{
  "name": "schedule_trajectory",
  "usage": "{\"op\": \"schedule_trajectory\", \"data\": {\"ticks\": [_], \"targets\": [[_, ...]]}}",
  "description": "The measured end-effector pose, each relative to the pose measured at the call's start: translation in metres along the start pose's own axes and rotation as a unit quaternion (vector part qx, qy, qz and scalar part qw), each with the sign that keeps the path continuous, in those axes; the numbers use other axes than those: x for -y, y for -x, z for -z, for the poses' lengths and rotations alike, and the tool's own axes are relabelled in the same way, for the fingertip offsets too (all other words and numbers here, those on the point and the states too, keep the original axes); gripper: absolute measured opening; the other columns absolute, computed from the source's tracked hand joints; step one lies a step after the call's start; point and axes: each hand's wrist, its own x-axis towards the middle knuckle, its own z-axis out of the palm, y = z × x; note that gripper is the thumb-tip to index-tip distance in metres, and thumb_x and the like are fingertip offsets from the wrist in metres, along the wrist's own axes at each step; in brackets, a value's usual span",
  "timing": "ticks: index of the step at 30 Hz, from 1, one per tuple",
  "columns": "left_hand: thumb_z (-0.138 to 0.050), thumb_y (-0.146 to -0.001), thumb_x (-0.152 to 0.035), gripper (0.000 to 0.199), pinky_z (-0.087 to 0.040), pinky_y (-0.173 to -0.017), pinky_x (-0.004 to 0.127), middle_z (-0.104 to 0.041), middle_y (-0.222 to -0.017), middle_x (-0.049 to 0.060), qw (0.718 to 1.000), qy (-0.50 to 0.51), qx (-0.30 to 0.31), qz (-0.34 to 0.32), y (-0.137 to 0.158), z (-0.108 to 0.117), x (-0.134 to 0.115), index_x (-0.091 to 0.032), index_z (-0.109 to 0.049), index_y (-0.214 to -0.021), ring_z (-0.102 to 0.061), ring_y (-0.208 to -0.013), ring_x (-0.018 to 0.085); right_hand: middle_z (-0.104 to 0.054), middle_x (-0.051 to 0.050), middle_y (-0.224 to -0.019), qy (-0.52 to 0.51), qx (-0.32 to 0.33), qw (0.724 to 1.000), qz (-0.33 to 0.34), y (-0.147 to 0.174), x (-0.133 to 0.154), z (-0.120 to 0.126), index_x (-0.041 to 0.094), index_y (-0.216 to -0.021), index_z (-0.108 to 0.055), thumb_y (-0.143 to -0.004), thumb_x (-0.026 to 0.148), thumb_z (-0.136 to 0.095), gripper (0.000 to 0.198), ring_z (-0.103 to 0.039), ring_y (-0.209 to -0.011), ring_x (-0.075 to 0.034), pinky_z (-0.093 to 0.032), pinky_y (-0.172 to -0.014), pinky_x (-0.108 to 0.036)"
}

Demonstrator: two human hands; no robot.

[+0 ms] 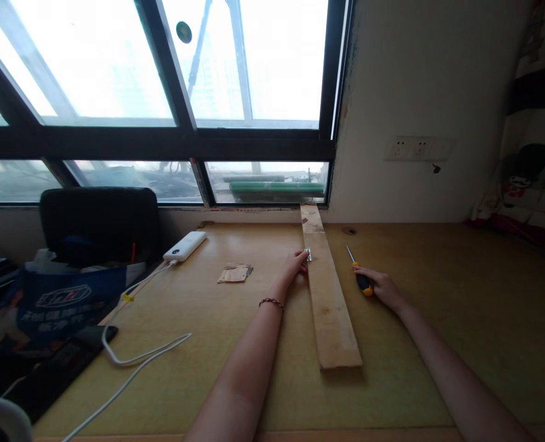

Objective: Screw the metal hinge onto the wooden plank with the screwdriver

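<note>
A long wooden board (pixel 332 307) lies lengthwise on the table, its far end reaching the window sill. At the board's left edge, my left hand (pixel 296 264) pinches a small silvery metal hinge (pixel 308 254) against the wood. To the right of the board, my right hand (pixel 380 285) grips a screwdriver (pixel 364 283) with a black and yellow handle. Its shaft points away from me, toward the far side, and the tip is apart from the board. Left of my left hand, a small piece of cardboard (pixel 234 274) rests on the table with several screws (pixel 249 271) at its right edge.
The yellowish tabletop (pixel 420 368) meets a wall and a window. A white power bank (pixel 185 246) with a white cable (pixel 139 359) sits at the left. Beyond the table's left edge are a black chair (pixel 100 215) and a blue bag (pixel 61 307). Wall sockets (pixel 410 148) are at right.
</note>
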Motion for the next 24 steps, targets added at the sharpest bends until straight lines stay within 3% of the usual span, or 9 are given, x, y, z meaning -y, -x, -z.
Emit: {"op": "schedule_trajectory", "data": {"ticks": [17, 24], "targets": [[-0.058, -0.072, -0.039, 0.028, -0.035, -0.037, 0.017, -0.047, -0.048, -0.003, 1.000, 0.003, -0.008, 0.000, 0.003, -0.002, -0.003, -0.014, -0.050, -0.065, -0.045, -0.037, 0.005, -0.058, -0.001, -0.118, -0.043, -0.064, 0.995, -0.057, 0.001, -0.009, -0.002, 0.022, -0.116, -0.056, -0.065, 0.002, -0.036, 0.058, -0.053, -0.109, -0.017, -0.038, -0.098, -0.038], [-0.055, -0.074, -0.036, 0.025, -0.035, -0.037, 0.018, -0.048, -0.048, -0.003, 1.000, 0.001, 0.001, -0.006, 0.002, -0.001, -0.001, -0.013, -0.051, -0.066, -0.045, -0.037, 0.006, -0.060, -0.004, -0.114, -0.093, -0.083, 0.989, -0.084, 0.000, -0.007, -0.002, 0.021, -0.116, -0.055, -0.076, 0.014, -0.039, 0.044, -0.058, -0.102, -0.018, -0.044, -0.091, -0.037]]}}
